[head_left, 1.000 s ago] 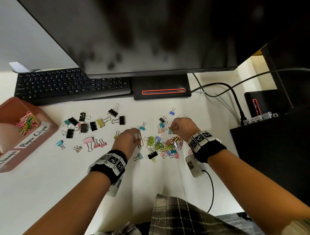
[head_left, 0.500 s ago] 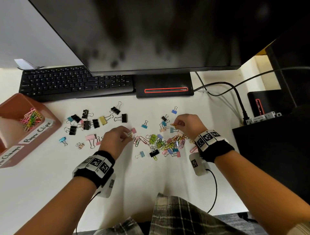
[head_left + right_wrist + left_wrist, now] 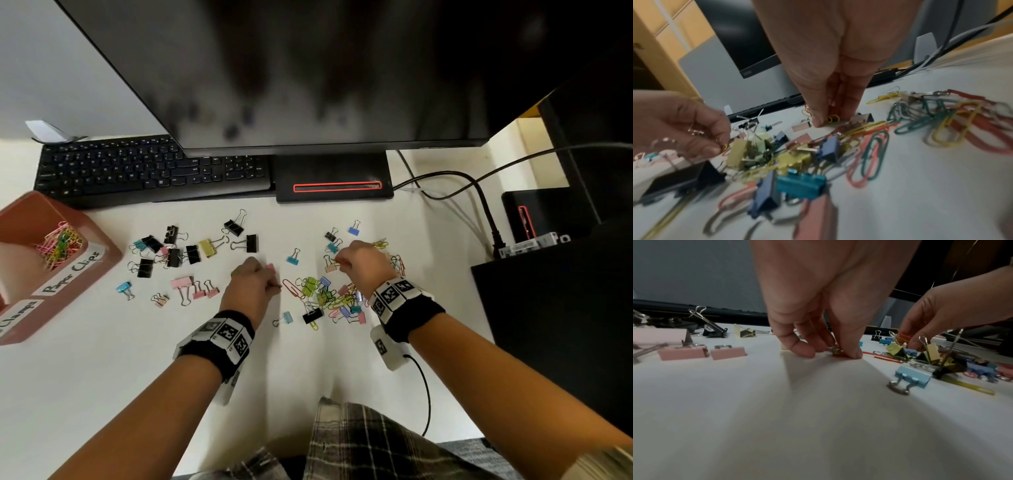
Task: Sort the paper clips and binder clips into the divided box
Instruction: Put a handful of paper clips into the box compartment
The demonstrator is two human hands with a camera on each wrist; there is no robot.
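Sorting is early, I judge: both my left hand (image 3: 252, 286) and right hand (image 3: 362, 263) pinch paper clips (image 3: 833, 119); many binder clips (image 3: 173, 253) wait near the divided box (image 3: 102, 263) at the tabletop's left edge.

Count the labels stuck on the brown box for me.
2. The Paper Clips label sits on the box rim beside the paper clips; the Clamps label is lower left, cut off. Others may be out of view.

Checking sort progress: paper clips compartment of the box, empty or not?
Not empty: a tangle of coloured paper clips lies in the divided box behind its "Paper Clips" label.
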